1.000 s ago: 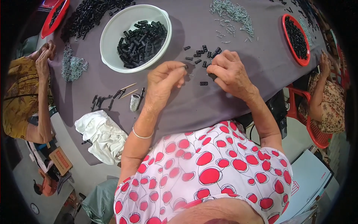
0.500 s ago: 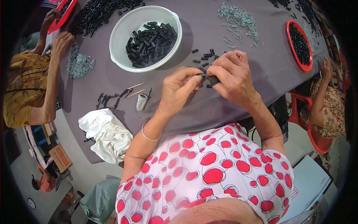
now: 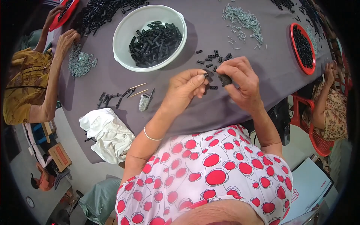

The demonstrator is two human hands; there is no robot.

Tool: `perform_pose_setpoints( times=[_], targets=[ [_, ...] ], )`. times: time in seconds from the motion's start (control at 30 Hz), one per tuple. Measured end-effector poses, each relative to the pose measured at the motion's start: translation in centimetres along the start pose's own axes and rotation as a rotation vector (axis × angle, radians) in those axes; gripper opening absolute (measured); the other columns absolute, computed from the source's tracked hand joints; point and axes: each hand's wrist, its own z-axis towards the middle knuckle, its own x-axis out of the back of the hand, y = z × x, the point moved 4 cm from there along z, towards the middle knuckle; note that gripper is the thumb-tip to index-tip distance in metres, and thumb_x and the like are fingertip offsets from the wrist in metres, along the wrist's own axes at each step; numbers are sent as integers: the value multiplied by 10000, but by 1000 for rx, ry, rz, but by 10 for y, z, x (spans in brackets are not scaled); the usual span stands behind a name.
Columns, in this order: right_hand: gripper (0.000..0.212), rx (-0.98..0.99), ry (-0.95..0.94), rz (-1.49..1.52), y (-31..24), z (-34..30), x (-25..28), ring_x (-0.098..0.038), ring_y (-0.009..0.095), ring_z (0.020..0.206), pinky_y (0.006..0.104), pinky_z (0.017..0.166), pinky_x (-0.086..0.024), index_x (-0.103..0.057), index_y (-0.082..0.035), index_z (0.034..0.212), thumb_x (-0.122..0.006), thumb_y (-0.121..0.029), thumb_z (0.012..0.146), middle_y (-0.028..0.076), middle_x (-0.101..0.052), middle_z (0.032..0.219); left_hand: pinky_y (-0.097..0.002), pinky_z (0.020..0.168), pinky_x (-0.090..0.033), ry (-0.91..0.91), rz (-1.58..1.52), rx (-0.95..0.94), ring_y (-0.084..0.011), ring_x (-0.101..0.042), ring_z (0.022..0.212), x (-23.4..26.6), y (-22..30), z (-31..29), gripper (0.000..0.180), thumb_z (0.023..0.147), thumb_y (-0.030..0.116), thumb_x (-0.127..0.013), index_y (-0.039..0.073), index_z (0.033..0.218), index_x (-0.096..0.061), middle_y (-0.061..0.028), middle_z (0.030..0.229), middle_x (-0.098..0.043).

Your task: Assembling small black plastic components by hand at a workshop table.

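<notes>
Between its thumb and fingertips, my left hand pinches a small black plastic part. My right hand is closed on a dark, lumpy piece whose kind I cannot make out. The two hands are a short gap apart above the cloth. Several loose black plastic pieces lie just beyond them. One more black piece rests on the cloth between the hands.
A white bowl holds many black parts. Small metal springs are heaped at the far right. Wooden sticks, a silver-wrapped object and a white cloth lie left. Co-workers sit at both sides, near red trays.
My right hand has drawn back to the right with the dark piece, away from my left hand. The left hand still pinches the small black part.
</notes>
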Motion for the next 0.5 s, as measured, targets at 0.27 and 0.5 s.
perform_pose_setpoints(
  times=[0.27, 0.5],
  targets=[
    [399, -21, -186, -153, -2, -21, -3, -543, 262, 857, 357, 720, -429, -593, -56, 925, -670, 21, 541, 68, -570, 925, -236, 577, -419, -4, -176, 3, -95, -482, 670, 9, 11, 9, 173, 919, 130, -541, 12, 1040, -576, -65, 886, -576],
    [380, -101, -81, -249, 8, -32, -1, -529, 248, 842, 356, 701, -409, -591, -69, 908, -677, 21, 548, 58, -557, 909, -251, 579, -418, 8, -196, -12, -108, -486, 673, 12, 9, 8, 164, 927, 121, -515, 10, 1033, -573, -81, 886, -573]
  ],
)
